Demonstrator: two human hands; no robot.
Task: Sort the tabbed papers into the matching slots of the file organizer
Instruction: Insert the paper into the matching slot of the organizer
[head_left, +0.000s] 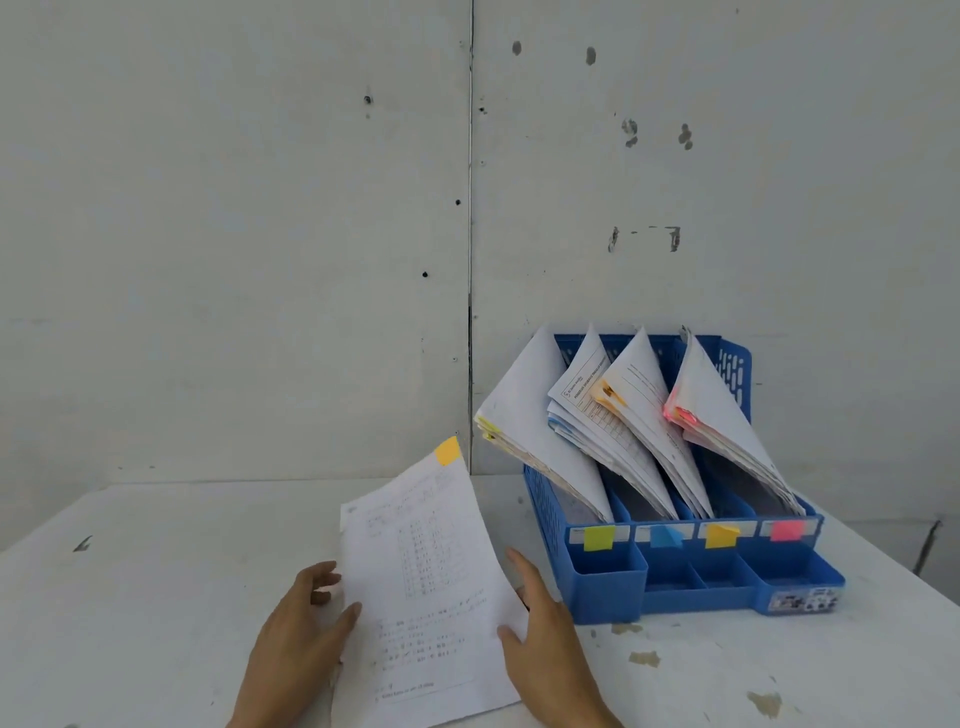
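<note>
I hold a printed sheet of paper tilted up over the table, with an orange tab at its top corner. My left hand pinches the sheet's left edge, thumb on the front. My right hand holds the right edge, thumb on the front and fingers behind. To the right stands the blue file organizer. Its four slots are marked, left to right, with a yellow-green label, a blue label, an orange label and a pink label. Each slot holds leaning papers with matching tabs.
The white table has chipped paint spots at the right front. A grey wall rises directly behind the table and the organizer. The organizer's front has small open trays.
</note>
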